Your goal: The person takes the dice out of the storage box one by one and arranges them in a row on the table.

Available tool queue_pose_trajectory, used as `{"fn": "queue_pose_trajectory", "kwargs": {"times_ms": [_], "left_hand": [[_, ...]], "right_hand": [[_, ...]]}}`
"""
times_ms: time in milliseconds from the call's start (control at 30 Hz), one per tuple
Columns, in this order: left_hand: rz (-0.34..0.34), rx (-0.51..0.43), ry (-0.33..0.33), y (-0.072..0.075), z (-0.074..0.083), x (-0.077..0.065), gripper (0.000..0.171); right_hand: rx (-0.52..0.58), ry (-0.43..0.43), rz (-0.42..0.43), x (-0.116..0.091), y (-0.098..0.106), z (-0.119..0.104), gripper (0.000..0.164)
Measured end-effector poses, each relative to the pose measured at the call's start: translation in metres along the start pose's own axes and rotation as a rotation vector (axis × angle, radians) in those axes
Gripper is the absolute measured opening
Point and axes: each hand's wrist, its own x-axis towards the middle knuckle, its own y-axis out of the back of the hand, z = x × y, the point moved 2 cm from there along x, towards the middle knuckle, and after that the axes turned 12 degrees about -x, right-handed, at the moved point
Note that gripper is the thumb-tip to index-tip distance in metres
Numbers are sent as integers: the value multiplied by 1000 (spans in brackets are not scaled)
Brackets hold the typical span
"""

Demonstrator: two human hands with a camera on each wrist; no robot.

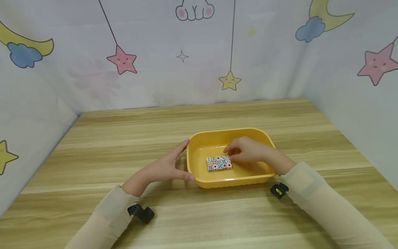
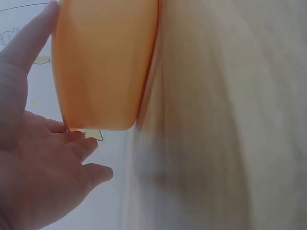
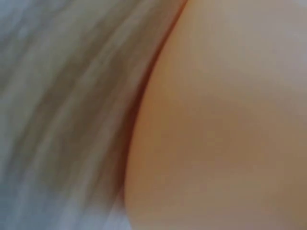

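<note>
A yellow plastic basin stands on the wooden table. Inside it, small white dice with red and blue pips lie packed side by side in a block of several short rows. My left hand spreads around the basin's left end, thumb at the near corner and fingers along the far one; the left wrist view shows those fingers by the outer wall. My right hand reaches over the right rim, bent index finger and thumb at the far right corner of the block. I cannot tell whether it pinches a die.
Wooden table top surrounds the basin. A white cloth backdrop printed with stars, moons and clouds hangs behind and along both sides. The right wrist view is mostly filled by the basin's outer wall.
</note>
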Motion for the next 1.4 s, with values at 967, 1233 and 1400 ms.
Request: {"fn": "queue_pose_trajectory", "kwargs": {"times_ms": [967, 1233, 1400], "left_hand": [[14, 1, -28, -1, -2, -3, 105], [12, 1, -18, -2, -4, -3, 104], [16, -4, -8, -1, -3, -4, 105]], "right_hand": [[-65, 40, 28, -3, -3, 1, 9], [27, -31, -38, -2, -5, 8, 15], [105, -95, -99, 0, -6, 11, 16]]}}
